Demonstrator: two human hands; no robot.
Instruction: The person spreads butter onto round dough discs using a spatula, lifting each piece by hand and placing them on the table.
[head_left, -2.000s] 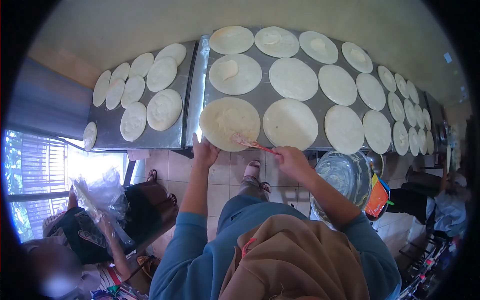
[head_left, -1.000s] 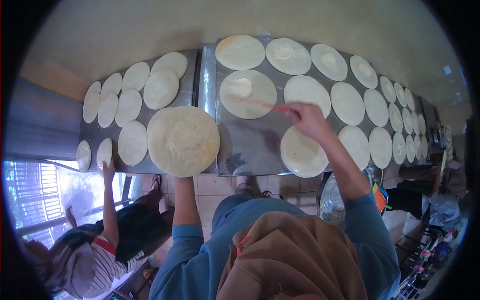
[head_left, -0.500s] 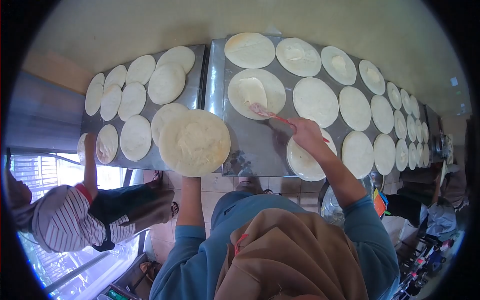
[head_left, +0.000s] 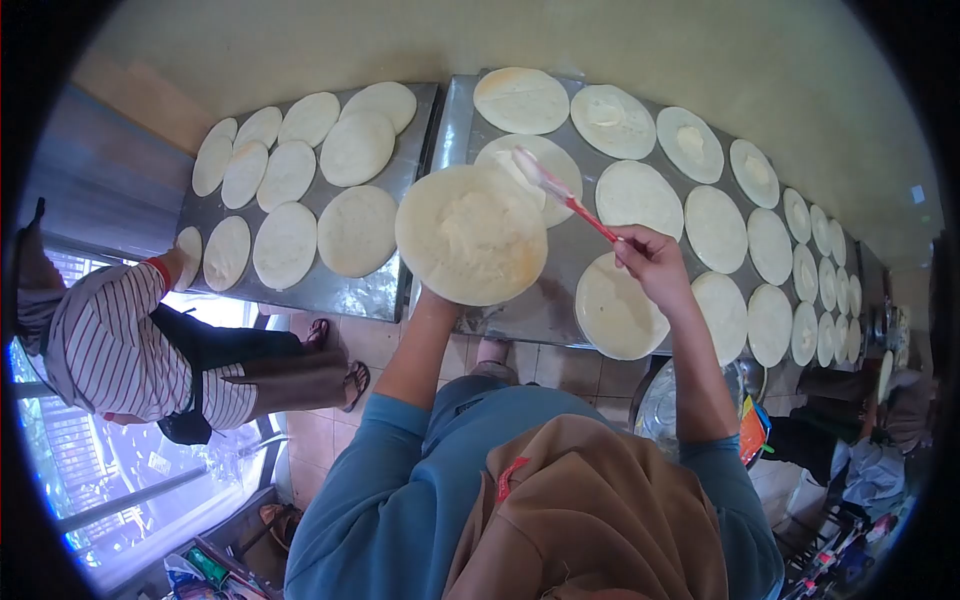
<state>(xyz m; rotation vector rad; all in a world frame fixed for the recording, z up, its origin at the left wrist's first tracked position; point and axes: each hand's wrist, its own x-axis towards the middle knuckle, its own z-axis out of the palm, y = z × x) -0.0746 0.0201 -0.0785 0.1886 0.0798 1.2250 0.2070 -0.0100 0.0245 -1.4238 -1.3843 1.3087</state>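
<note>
My left hand [head_left: 436,302] holds up a round flat dough disc [head_left: 472,235] from underneath; its fingers are hidden below the disc. A thin pale smear lies on the disc's middle. In my right hand [head_left: 652,264] is a red-handled spatula [head_left: 588,212], gripped by the handle, its pale-coated blade pointing up and left. That blade is over another disc [head_left: 561,168] on the metal table, which the raised disc partly covers. Below my right hand lies a plain disc [head_left: 620,310] at the table's front edge.
Many discs lie in rows on the right metal table [head_left: 520,315] and on the left metal table [head_left: 300,291]. Some carry a pale dollop. A co-worker in a striped top [head_left: 120,335] reaches to the left table. A metal bowl [head_left: 685,400] stands below the right table.
My left hand has brought the disc up and right, off the left table's edge to the right table. My right hand has lifted the spatula off the disc with the spread.
</note>
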